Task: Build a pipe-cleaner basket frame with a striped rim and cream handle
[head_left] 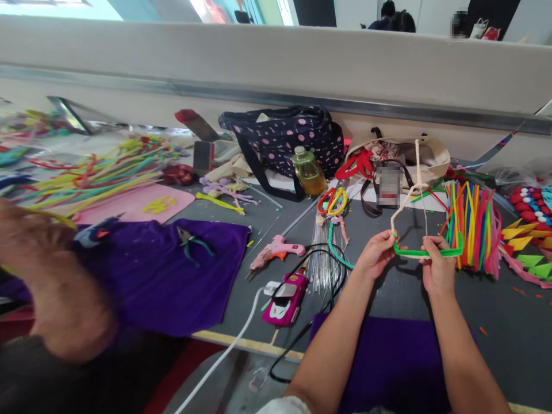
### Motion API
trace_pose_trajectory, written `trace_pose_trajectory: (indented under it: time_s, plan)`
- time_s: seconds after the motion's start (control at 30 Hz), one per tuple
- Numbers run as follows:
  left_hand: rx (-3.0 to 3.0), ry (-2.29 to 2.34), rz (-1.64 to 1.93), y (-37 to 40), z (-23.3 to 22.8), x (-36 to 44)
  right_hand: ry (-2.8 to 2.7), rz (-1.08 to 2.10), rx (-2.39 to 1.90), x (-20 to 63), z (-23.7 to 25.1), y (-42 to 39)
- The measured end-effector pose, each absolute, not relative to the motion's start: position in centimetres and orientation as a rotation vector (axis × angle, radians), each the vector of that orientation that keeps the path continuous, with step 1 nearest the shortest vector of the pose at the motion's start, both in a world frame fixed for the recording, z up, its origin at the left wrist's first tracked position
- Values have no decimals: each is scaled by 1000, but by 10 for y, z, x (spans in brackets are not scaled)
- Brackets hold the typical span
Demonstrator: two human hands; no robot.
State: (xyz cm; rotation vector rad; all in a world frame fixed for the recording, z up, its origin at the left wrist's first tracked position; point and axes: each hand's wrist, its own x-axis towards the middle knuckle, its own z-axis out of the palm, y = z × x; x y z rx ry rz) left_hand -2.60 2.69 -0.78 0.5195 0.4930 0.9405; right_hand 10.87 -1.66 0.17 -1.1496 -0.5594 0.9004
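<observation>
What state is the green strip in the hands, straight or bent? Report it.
Bent. The green strip, held by the left hand and right hand, turns up at both ends.

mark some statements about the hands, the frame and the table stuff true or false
1. The left hand and right hand both hold the frame. True.
2. The strip along the frame's lower side is red. False: it is green.
3. The pliers lie on a purple cloth. True.
4. The pink glue gun lies on that cloth too. False: it lies on the grey table.
5. The bottle stands in front of the dotted bag. True.
</observation>
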Motion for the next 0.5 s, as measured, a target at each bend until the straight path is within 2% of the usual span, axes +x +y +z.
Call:
trace_pose_trajectory:
  time_s: [0.2, 0.4, 0.5]
  plan:
    - [574, 583, 1027, 26, -11, -22, -667, 764, -1170, 105, 2, -19]
    - [968, 1028, 1345, 21, -10, -13, -1108, 362, -1288, 96, 4, -32]
    - [1210, 1276, 1392, 18, -8, -12, -1358, 135, -1237, 92, 2, -37]
